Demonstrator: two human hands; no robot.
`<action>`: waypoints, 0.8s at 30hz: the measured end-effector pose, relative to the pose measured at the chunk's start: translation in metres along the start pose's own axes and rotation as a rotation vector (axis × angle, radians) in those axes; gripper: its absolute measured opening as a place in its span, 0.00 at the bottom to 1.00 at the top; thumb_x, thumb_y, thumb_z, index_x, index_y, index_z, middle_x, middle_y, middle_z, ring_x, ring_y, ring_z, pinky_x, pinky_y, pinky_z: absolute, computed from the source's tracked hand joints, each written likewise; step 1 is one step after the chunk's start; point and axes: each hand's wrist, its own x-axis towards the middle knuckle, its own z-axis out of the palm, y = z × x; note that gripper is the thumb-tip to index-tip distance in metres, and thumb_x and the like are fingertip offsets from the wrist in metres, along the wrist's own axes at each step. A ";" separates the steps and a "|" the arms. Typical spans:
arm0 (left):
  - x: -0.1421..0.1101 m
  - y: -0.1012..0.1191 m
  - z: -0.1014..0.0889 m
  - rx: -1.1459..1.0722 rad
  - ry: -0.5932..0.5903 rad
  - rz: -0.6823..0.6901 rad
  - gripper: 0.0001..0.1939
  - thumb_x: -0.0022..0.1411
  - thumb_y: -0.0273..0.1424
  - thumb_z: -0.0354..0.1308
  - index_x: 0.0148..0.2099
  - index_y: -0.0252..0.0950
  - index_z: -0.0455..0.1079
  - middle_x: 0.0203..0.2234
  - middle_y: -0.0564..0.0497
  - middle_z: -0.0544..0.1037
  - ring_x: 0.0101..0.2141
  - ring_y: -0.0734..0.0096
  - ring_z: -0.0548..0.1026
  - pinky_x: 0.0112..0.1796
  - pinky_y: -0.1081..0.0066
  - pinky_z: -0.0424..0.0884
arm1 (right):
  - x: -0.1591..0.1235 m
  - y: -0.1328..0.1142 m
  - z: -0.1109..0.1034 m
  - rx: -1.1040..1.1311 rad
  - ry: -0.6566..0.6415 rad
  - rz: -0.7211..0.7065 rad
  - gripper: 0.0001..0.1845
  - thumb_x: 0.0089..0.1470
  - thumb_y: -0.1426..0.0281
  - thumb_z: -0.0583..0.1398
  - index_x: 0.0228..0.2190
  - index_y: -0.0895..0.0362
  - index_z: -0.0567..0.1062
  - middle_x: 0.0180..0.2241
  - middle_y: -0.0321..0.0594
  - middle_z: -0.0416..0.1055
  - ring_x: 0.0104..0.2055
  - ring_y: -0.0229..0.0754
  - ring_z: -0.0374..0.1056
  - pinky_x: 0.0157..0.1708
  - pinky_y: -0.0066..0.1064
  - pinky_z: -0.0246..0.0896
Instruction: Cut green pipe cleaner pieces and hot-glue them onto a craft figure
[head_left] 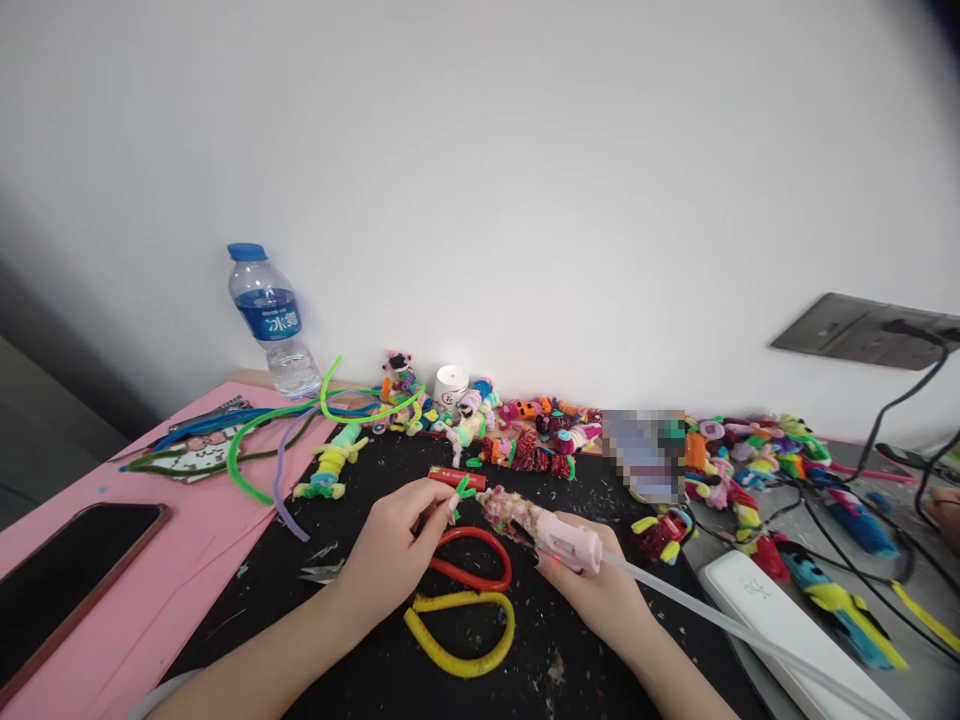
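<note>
My right hand is closed round a pink and white hot glue gun, whose crusted nozzle points left and whose clear glue stick trails out behind to the right. My left hand pinches a small green and white pipe-cleaner piece just at the nozzle tip. Both hands rest over a black mat. Scissors with a red and a yellow handle loop lie on the mat between my wrists. A red lighter lies just beyond my left fingers.
Pipe-cleaner figures line the wall, with a small white candle and a water bottle. Loose pipe cleaners and a dark phone lie on the pink board. A white power strip and black cables are at the right.
</note>
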 end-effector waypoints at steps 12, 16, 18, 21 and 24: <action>-0.003 0.003 0.001 -0.042 -0.032 0.031 0.08 0.62 0.25 0.47 0.34 0.37 0.67 0.25 0.54 0.70 0.27 0.73 0.68 0.29 0.76 0.61 | 0.000 0.000 0.004 -0.007 -0.004 0.054 0.08 0.45 0.66 0.58 0.19 0.55 0.70 0.17 0.32 0.65 0.20 0.38 0.64 0.22 0.26 0.62; -0.002 0.003 0.001 -0.037 -0.025 0.036 0.08 0.63 0.25 0.47 0.34 0.37 0.67 0.25 0.54 0.70 0.27 0.73 0.68 0.29 0.76 0.62 | -0.001 0.000 0.005 0.008 -0.014 0.050 0.09 0.46 0.65 0.58 0.19 0.55 0.70 0.17 0.33 0.66 0.20 0.38 0.64 0.21 0.26 0.61; -0.002 0.002 0.001 -0.031 -0.021 0.041 0.09 0.63 0.25 0.47 0.34 0.37 0.67 0.25 0.53 0.71 0.26 0.73 0.68 0.29 0.76 0.62 | -0.001 0.000 0.005 0.009 -0.016 0.053 0.09 0.46 0.66 0.57 0.19 0.55 0.70 0.17 0.33 0.65 0.20 0.38 0.64 0.21 0.26 0.61; -0.002 0.002 0.002 -0.029 -0.021 0.043 0.09 0.63 0.25 0.46 0.34 0.37 0.67 0.25 0.53 0.71 0.26 0.73 0.68 0.29 0.76 0.62 | -0.001 0.000 0.005 0.004 -0.014 0.061 0.08 0.45 0.66 0.58 0.19 0.55 0.70 0.17 0.32 0.65 0.20 0.38 0.64 0.21 0.26 0.61; -0.003 0.002 0.002 -0.030 -0.030 0.042 0.09 0.63 0.26 0.47 0.34 0.37 0.67 0.25 0.53 0.71 0.26 0.73 0.68 0.29 0.76 0.62 | -0.002 0.000 0.006 0.000 -0.011 0.067 0.08 0.45 0.65 0.58 0.19 0.55 0.71 0.17 0.32 0.66 0.20 0.38 0.64 0.22 0.26 0.61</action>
